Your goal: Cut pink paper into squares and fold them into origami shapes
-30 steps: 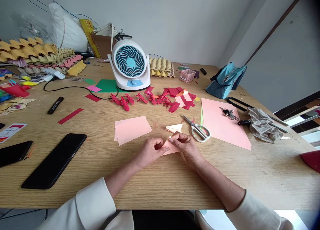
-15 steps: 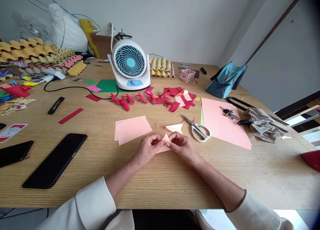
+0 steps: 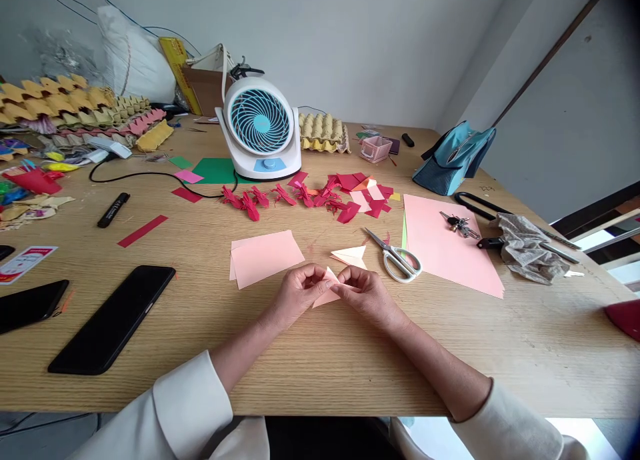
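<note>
Between my two hands is a small piece of folded pink paper, its pointed tip rising above my thumbs. My left hand pinches it from the left, and my right hand pinches it from the right; the fingertips nearly meet. Part of the fold is hidden behind the fingers. Just beyond my right hand lies a folded pale paper piece with a pointed shape. White-handled scissors rest to its right, blades toward the back left. Left of it are pink paper rectangles, overlapping.
Large pink sheets lie at right with keys on top. Red paper shapes spread before a white fan. Two black phones sit at left, near a black marker. A blue bag stands back right.
The pink paper's tip has tilted slightly left between my fingers, and more of its lower flap shows under my hands. Both hands stay in nearly the same place.
</note>
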Demonstrator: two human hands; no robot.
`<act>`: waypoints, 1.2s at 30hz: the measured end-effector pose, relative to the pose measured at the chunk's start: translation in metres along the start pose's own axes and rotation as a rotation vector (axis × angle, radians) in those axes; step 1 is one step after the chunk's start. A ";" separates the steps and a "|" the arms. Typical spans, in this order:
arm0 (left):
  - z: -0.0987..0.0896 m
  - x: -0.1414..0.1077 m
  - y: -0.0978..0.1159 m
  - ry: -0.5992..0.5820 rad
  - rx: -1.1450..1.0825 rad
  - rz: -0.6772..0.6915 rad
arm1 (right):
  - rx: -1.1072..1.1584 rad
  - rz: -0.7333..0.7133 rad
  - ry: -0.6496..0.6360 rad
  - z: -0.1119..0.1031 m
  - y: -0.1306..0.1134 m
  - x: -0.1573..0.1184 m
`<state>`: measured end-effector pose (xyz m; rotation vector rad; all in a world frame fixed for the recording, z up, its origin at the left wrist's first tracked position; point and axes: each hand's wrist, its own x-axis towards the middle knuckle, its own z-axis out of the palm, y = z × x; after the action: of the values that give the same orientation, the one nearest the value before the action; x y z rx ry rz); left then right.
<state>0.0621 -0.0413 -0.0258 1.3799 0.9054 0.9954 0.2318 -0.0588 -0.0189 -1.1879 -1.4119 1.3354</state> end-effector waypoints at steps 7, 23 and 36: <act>0.001 -0.002 0.002 0.020 -0.041 -0.053 | -0.104 -0.030 -0.074 -0.001 0.000 0.000; 0.005 -0.004 0.009 0.046 0.341 0.233 | -0.270 -0.161 -0.011 0.005 0.005 -0.004; 0.000 -0.005 0.007 -0.017 0.178 0.120 | -0.301 -0.214 -0.046 0.002 0.005 -0.004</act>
<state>0.0602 -0.0461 -0.0189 1.6060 0.9245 1.0112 0.2307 -0.0635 -0.0242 -1.1616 -1.7653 1.0328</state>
